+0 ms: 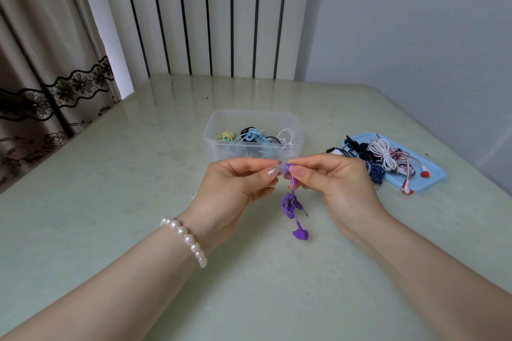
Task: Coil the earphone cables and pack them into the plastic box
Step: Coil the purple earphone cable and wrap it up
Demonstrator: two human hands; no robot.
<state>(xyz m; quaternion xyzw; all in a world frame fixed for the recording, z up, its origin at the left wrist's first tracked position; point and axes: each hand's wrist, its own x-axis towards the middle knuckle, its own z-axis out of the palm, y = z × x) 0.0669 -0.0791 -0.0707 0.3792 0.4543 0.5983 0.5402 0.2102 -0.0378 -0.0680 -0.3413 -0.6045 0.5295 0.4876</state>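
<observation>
Take the plastic box (253, 137) as your landmark; it sits open on the pale table (110, 174), just beyond your hands. To the left of the box, past the table edge, hangs a curtain (41, 69) with a black lace band. On your left wrist, nearer you than the box, is one pearl bracelet (185, 241).

Your left hand (235, 191) is raised just in front of the box, thumb and forefinger pinched shut on the top end of the purple earphones (291, 203). Your right hand (336, 184) meets it from the other side, its thumb and forefinger closed on the same purple earbud at the top. You hold one purple set. Its long axis runs straight down from your fingertips towards you: a short stem at the top, a bunched knot of cable in the middle, the second earbud hanging lowest, and the metal jack plug sticking out to the right of the knot.

Inside the box lie several coiled sets: one yellow-green, one light blue, at least one black and one white; the exact count is hard to tell through the tangle.

To the right of the box, lying flat on the table, is one blue lid (432, 174). On it rest more earphones (388, 159): a dark blue bundle nearest your right hand, a black one, a white coil, and a red-and-white set whose two red buds point towards the lid's near edge.
</observation>
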